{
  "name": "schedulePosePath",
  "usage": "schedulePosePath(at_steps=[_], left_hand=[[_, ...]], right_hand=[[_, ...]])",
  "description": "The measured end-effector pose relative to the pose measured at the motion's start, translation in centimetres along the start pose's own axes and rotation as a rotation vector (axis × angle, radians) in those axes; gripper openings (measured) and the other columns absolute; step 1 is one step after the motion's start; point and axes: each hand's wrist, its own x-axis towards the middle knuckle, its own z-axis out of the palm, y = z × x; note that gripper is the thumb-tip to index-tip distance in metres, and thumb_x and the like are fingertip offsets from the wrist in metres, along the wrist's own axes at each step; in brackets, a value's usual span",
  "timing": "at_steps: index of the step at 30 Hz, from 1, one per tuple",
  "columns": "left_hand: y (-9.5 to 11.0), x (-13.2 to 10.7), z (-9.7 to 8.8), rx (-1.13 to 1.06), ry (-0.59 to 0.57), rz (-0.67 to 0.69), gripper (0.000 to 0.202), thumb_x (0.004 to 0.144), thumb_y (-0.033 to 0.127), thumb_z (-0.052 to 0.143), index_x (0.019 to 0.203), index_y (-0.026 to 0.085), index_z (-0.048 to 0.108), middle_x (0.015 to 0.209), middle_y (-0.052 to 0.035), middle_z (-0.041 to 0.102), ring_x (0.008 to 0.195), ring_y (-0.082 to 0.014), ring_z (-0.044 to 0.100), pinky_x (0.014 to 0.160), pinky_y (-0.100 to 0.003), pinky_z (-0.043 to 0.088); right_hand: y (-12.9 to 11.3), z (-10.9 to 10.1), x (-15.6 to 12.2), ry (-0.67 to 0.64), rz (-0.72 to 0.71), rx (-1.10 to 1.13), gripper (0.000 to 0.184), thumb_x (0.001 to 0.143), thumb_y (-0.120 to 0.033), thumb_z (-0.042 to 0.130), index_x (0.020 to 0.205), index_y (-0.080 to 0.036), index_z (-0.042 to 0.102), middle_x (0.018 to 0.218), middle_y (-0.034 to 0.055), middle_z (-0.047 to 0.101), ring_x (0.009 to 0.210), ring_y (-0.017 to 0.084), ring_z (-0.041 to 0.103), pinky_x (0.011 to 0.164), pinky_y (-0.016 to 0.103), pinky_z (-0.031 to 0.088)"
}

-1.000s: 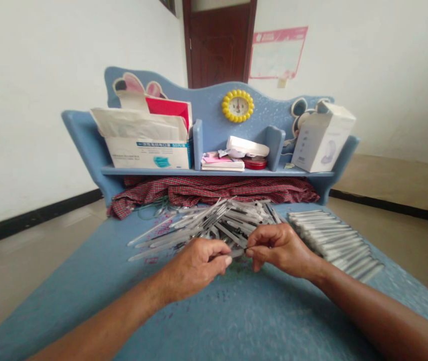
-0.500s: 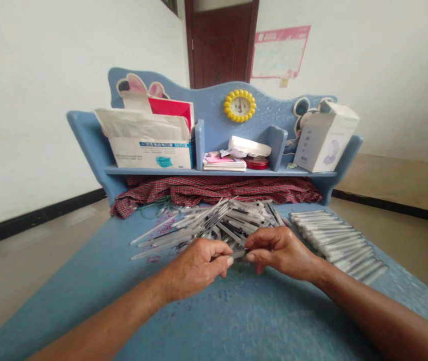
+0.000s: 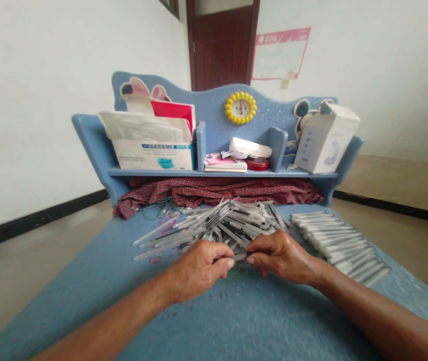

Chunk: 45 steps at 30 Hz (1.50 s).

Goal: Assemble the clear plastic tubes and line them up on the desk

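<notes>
Here, in the head view, both hands meet low in the middle of the blue table (image 3: 236, 321). The left hand (image 3: 202, 265) is curled narrow, with thumb and forefinger pinched on one end of a thin stick (image 3: 239, 256). The right hand (image 3: 279, 258), at 3 o'clock from it, grips the other end in the same tight pinch. The stick lies roughly level between them, just above the tabletop; it may be a slim plastic-sleeved piece, but it is too small to tell.

At 12 o'clock from the hands a loose heap (image 3: 214, 225) of similar pieces lies criss-crossed, its near edge just beside the knuckles. At 2 o'clock from the right hand a neat row (image 3: 340, 243) of the same pieces lies side by side, near the wrist.

Further out at 12 o'clock a red checked cloth (image 3: 217, 189) is bunched under a blue shelf (image 3: 221, 172). On the shelf a mask box (image 3: 156, 154) sits at 11 o'clock, a red tin (image 3: 257, 164) in the middle and a tilted white box (image 3: 325, 140) at 1 o'clock. A yellow clock (image 3: 240, 107) is on the backboard above
</notes>
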Motion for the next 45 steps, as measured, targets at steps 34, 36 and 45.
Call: schedulePosePath(at_steps=[34, 36, 45], left_hand=[[0.23, -0.13, -0.25, 0.083, 0.06, 0.012, 0.022, 0.08, 0.025, 0.044, 0.08, 0.016, 0.065, 0.063, 0.0031, 0.053, 0.063, -0.0109, 0.048, 0.058, -0.021, 0.033], [0.18, -0.13, -0.23, 0.083, 0.067, 0.016, 0.022, 0.08, 0.025, 0.044, 0.079, 0.016, 0.064, 0.063, 0.003, 0.053, 0.063, -0.011, 0.049, 0.058, -0.021, 0.033], [0.23, -0.19, -0.23, 0.107, 0.071, 0.031, 0.022, 0.08, 0.025, 0.044, 0.08, 0.017, 0.065, 0.063, 0.0029, 0.054, 0.064, -0.0114, 0.05, 0.058, -0.021, 0.034]], right_hand=[[0.17, -0.02, 0.17, -0.068, 0.069, 0.102, 0.042, 0.083, -0.05, 0.048, 0.065, -0.013, 0.055, 0.054, -0.0026, 0.051, 0.039, 0.006, 0.049, 0.037, 0.015, 0.035], [0.2, -0.08, 0.18, -0.043, 0.069, 0.129, 0.035, 0.081, -0.048, 0.053, 0.077, -0.013, 0.057, 0.057, -0.0029, 0.052, 0.04, 0.006, 0.048, 0.038, 0.015, 0.036], [0.34, 0.05, 0.08, 0.003, 0.075, 0.082, 0.038, 0.082, -0.05, 0.049, 0.071, -0.014, 0.056, 0.053, -0.0028, 0.051, 0.041, 0.007, 0.049, 0.038, 0.017, 0.036]])
